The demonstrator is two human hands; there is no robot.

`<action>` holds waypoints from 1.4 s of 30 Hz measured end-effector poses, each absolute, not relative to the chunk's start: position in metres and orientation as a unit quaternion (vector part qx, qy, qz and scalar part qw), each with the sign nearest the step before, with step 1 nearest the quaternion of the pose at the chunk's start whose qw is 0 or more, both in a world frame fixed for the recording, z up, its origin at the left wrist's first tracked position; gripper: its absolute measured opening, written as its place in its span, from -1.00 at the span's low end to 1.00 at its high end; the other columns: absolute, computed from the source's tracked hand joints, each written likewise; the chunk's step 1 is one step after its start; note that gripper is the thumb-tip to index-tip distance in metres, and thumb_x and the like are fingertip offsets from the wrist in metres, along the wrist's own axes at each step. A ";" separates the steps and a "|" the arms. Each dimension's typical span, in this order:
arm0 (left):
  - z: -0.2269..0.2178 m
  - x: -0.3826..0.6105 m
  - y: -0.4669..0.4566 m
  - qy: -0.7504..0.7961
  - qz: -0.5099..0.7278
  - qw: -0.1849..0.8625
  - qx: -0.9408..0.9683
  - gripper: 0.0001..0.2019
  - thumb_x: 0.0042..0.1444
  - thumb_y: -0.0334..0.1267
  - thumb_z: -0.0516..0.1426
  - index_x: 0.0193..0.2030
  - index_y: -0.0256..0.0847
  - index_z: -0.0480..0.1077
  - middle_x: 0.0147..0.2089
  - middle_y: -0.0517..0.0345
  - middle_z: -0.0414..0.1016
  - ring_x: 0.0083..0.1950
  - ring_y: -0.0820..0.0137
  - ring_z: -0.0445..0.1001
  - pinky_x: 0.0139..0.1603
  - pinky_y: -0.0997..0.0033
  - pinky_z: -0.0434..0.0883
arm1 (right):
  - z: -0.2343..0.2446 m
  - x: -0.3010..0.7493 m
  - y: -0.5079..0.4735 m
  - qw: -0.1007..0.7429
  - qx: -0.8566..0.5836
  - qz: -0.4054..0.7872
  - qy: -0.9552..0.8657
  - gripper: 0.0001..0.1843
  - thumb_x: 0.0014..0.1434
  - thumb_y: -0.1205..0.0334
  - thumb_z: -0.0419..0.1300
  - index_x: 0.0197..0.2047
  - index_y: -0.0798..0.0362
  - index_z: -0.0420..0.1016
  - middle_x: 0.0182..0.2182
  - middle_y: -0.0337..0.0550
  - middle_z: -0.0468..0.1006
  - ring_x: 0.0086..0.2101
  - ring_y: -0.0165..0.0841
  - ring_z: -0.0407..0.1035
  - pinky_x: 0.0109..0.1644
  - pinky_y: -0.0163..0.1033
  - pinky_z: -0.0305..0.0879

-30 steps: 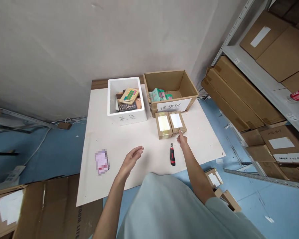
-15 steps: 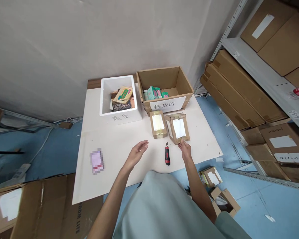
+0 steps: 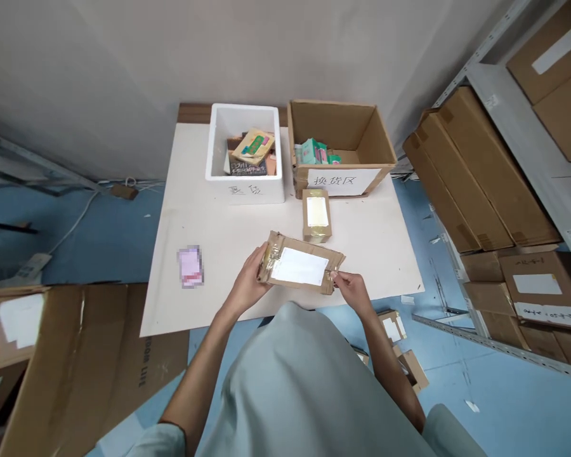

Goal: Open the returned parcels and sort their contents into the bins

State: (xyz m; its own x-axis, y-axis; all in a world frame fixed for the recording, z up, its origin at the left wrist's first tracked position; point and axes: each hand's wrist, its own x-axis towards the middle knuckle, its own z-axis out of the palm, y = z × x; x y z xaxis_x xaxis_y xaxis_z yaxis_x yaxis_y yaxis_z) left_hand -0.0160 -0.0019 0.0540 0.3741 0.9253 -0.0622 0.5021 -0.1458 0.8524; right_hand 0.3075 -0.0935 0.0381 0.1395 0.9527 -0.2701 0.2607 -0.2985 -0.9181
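Observation:
Both my hands hold a small brown taped parcel (image 3: pixel 301 266) with a white label, lifted just above the near part of the white table (image 3: pixel 204 228). My left hand (image 3: pixel 248 284) grips its left end, fingers curled around the edge. My right hand (image 3: pixel 351 289) pinches its right end. A second, similar parcel (image 3: pixel 316 215) lies on the table beyond it, in front of the cardboard box.
A white foam box (image 3: pixel 245 185) with books and packets and an open cardboard box (image 3: pixel 342 179) with green packs stand at the table's far edge. A blurred pink item (image 3: pixel 191 266) lies at the left. Cardboard boxes fill the shelves (image 3: pixel 504 146) on the right and the floor at the left.
My right hand has picked the right parcel off the table and brought it toward me; my left hand has closed on its other end. The red knife is no longer visible.

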 end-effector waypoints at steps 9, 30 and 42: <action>-0.010 -0.122 -0.069 0.604 0.256 0.499 0.566 0.07 0.12 0.10 0.41 0.69 -0.18 0.12 0.62 -0.15 0.30 0.60 -0.07 0.32 0.60 -0.01 0.29 | 0.003 0.193 -0.077 0.213 -0.663 0.465 -0.547 -0.27 0.34 -0.50 -0.01 -0.57 -0.08 0.07 -0.60 -0.28 0.15 -0.50 -0.37 0.07 -0.38 -0.22 0.00; -0.090 -0.201 -0.030 0.598 0.133 0.552 0.566 0.08 0.07 -0.14 0.40 0.71 -0.10 0.06 0.49 -0.12 0.49 0.41 -0.13 0.55 0.41 -0.07 0.48 | -0.052 0.109 -0.063 0.203 -0.729 0.471 -0.453 -0.21 0.23 -0.65 -0.03 -0.56 -0.07 0.22 -0.57 -0.24 0.33 -0.40 -0.31 0.26 -0.32 -0.26 0.17; -0.094 -0.217 -0.031 0.605 0.129 0.575 0.535 0.01 0.11 -0.16 0.34 0.69 -0.02 0.09 0.45 -0.03 0.55 0.36 -0.13 0.58 0.28 -0.06 0.54 | -0.049 0.094 -0.043 0.169 -0.740 0.459 -0.462 -0.26 0.22 -0.56 0.08 -0.58 -0.05 0.32 -0.59 -0.29 0.32 -0.43 -0.32 0.29 -0.32 -0.26 0.17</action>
